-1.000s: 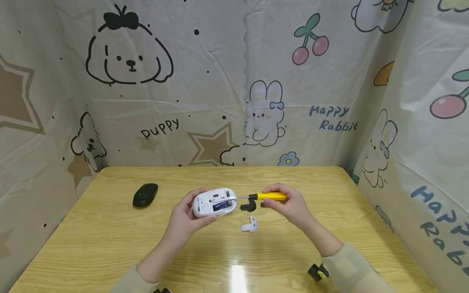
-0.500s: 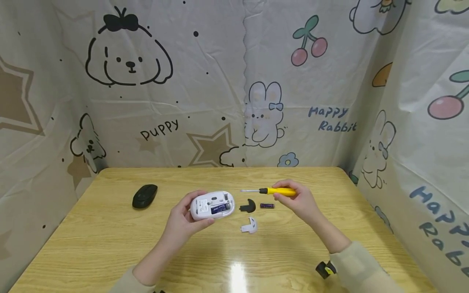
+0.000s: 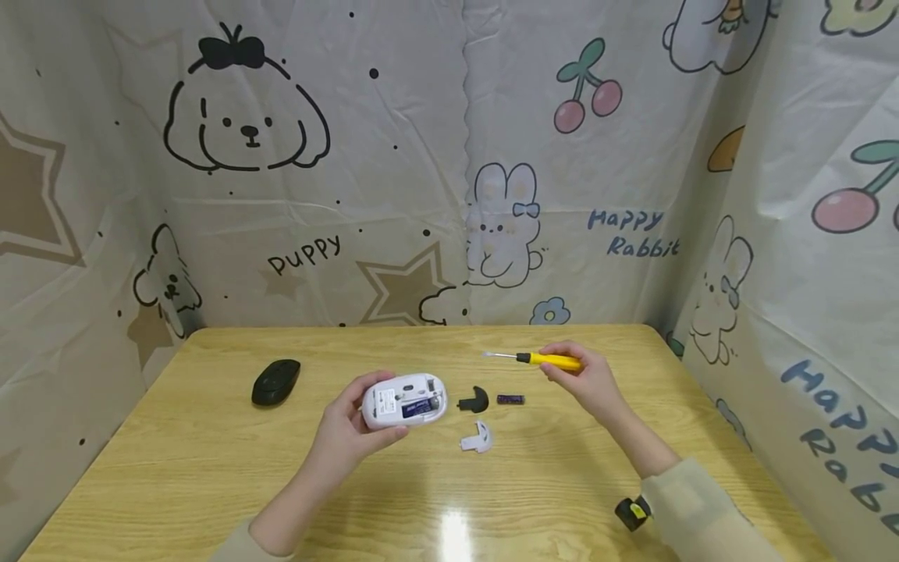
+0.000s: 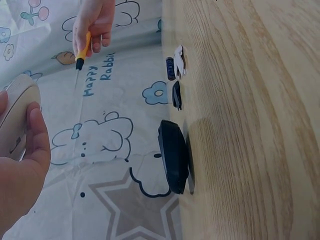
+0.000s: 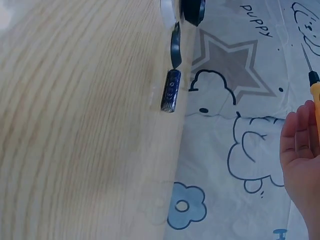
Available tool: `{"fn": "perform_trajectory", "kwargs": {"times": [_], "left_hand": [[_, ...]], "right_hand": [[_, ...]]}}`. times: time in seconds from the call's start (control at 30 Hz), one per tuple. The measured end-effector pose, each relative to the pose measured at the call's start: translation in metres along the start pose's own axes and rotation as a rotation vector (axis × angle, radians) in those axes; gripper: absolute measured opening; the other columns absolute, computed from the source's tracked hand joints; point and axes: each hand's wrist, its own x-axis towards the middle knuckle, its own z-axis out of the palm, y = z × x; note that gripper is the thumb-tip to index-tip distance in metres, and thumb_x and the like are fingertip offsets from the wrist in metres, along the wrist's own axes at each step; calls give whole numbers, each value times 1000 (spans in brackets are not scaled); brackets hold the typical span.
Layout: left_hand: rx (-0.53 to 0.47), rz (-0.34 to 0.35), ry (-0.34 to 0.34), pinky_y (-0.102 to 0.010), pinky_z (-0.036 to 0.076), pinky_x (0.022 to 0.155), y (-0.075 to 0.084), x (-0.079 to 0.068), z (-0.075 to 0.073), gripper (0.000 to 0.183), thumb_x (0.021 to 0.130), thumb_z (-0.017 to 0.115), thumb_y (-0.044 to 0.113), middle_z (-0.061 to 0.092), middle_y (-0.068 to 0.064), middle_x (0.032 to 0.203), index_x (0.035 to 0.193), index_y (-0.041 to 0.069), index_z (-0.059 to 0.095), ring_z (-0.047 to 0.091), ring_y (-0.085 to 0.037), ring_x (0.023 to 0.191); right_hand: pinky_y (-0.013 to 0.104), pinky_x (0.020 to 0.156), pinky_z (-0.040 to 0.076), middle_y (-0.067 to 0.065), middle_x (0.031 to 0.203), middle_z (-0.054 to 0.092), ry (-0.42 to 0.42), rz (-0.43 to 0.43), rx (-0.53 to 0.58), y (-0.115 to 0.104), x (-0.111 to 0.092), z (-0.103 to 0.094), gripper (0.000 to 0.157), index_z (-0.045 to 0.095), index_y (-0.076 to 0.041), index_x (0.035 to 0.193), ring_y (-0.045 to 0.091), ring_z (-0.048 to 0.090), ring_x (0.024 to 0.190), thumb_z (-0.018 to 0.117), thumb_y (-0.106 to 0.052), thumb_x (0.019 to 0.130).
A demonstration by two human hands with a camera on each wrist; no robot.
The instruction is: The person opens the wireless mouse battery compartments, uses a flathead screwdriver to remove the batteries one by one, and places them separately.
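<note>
My left hand (image 3: 335,433) grips a white computer mouse (image 3: 382,417), turned with its underside up. Inside its uncovered compartment lies a dark battery (image 3: 417,408). Off to the right, my right hand (image 3: 590,384) holds a screwdriver (image 3: 559,361) by its yellow handle, its metal tip pointing left and apart from the mouse. Between the hands, a black battery cover (image 3: 479,400) and a white battery cover (image 3: 480,439) lie on the table. A loose battery (image 3: 510,400) rests to the right of the black cover; the right wrist view shows this battery (image 5: 171,91) up close.
A black computer mouse (image 3: 276,382) sits at the table's left. Printed cloth (image 3: 393,195) hangs behind the wooden table (image 3: 351,515) and along both sides. Close to the right sleeve is a small black and yellow object (image 3: 632,513).
The screwdriver tip has left the white mouse's battery compartment, and the right hand has moved right with it. The loose battery has come into full view. The left hand keeps its grip.
</note>
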Motion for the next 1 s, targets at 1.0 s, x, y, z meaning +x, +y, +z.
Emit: {"fn": "perform_trajectory", "kwargs": {"times": [1.0], "left_hand": [[-4,-4,-27,-32,55,84,-4,-1,-1,72,69,79,-6,47,-16,132,132,10,47,56,-23,114]], "right_hand": [[19,66,51,17,108,64,-50,188,-247,71,25,-9,24,66,-4,107,20,57,82,68,-18,88]]}}
